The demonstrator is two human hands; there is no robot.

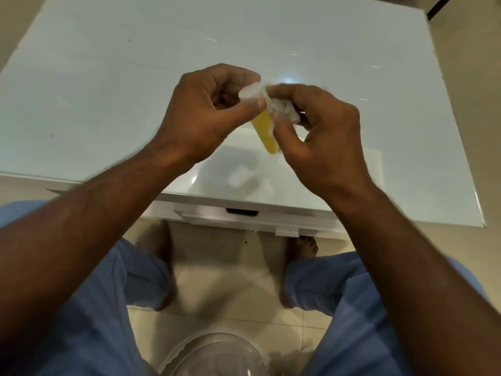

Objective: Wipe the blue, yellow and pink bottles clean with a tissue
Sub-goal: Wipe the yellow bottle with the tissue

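The person sits at the white glossy counter (108, 77) with both hands raised above it, close together. The left hand (206, 115) has its fingers and thumb curled round the pale, translucent cap end of the yellow bottle (267, 134), so that grip is clamped on the bottle's top. The bottle is tilted, its cap up toward the left hand and its yellow body slanting down and toward the person, hanging clear of the counter between the two hands. The right hand (320, 137) is just beside it, its fingers bunched round a crumpled white tissue (283, 109); that grip is closed on the tissue, and the wad is pressed against the upper side of the bottle near the cap. The right thumb lies along the bottle's body.

By count: one bottle in sight, the yellow one; one tissue; two hands, both occupied. No blue or pink bottle shows from where the camera looks.

The shadow of the hands and bottle falls on the counter just under them. Below the counter's near edge are the person's blue trousers (89, 308), bare feet on a tiled floor (225, 299), and at the bottom edge the rim of one clear plastic container (217, 351), resting between the knees.
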